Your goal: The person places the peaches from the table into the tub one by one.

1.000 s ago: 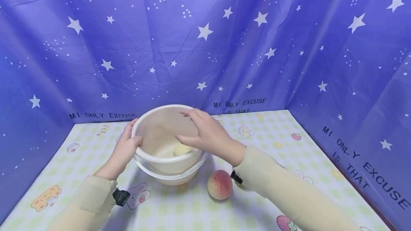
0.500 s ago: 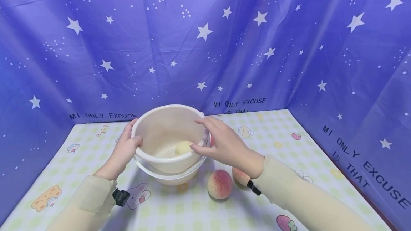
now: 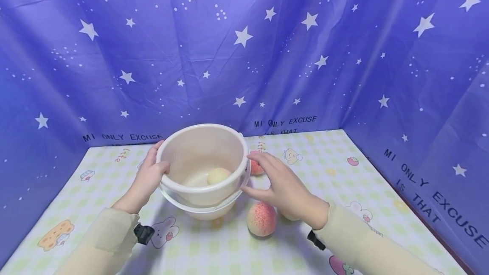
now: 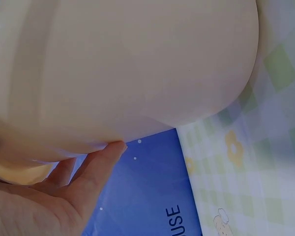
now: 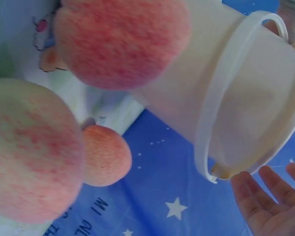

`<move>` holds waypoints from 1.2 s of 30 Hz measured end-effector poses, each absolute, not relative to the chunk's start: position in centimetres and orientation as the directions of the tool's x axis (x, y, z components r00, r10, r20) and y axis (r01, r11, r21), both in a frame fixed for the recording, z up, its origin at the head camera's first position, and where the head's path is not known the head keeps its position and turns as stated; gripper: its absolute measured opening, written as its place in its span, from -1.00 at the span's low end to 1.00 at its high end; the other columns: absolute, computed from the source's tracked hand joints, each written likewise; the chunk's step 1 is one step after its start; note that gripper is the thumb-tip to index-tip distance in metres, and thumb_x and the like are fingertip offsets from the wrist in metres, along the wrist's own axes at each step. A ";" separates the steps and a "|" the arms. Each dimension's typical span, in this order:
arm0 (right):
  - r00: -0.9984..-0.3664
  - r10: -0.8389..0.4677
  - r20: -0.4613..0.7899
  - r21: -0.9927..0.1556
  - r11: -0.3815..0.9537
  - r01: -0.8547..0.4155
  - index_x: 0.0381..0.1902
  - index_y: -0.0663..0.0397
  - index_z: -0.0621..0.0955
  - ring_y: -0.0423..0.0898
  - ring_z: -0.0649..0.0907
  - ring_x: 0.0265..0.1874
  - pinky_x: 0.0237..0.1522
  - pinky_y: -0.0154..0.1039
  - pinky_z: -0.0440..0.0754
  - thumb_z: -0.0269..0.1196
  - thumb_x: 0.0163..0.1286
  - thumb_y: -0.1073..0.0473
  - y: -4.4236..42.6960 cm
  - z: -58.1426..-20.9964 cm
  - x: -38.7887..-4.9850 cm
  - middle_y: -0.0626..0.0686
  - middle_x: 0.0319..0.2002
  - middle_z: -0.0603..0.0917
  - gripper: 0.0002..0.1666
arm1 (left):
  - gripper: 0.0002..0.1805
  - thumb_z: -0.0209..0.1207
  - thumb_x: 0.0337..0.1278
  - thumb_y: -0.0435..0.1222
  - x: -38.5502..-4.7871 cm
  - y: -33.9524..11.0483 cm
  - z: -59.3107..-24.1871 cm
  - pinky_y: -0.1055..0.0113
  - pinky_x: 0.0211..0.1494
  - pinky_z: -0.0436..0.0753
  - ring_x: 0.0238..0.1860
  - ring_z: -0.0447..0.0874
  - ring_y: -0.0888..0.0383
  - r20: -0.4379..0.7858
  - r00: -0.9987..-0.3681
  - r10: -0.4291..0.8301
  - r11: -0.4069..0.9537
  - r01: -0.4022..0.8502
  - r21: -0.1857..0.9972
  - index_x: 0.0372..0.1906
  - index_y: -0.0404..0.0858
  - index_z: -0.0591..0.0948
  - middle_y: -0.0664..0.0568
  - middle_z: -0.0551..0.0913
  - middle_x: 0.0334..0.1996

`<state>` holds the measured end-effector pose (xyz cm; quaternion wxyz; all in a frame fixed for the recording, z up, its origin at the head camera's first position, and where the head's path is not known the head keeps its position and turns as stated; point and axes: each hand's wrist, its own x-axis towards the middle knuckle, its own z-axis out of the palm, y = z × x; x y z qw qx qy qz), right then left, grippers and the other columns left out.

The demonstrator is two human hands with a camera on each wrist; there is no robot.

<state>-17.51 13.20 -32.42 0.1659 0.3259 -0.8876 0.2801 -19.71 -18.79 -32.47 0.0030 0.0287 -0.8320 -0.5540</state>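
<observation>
White bucket [image 3: 198, 156] gripped at one edge, pale fruit [image 3: 217, 176] inside

Nearest my camera, a red-speckled peach [image 3: 261, 219] sat just right of the bucket. The left hand [image 3: 147, 173] clasped the bucket's left edge, thumb inside; the right hand [image 3: 286, 188], fingers loosely spread, held nothing beside its right edge. I saw the bucket smooth and creamy, its handle [image 5: 220, 88] slung low, the fruit on its bottom. Behind it hung a starry curtain [image 3: 195, 54].
</observation>
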 end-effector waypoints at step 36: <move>-0.817 -0.493 0.300 -0.347 0.741 -0.575 0.31 -0.01 0.47 -0.06 0.58 0.18 0.13 -0.04 0.58 0.42 0.12 -0.23 14.4 -38.3 -15.6 -0.07 0.19 0.60 -0.15 | 0.02 -0.11 -0.10 -0.49 -19.6 -18.8 -32.4 -0.11 0.48 0.13 0.52 0.02 -0.22 -0.024 -0.997 -0.073 0.398 -0.051 0.916 0.60 -0.20 -0.16 -0.22 -0.06 0.59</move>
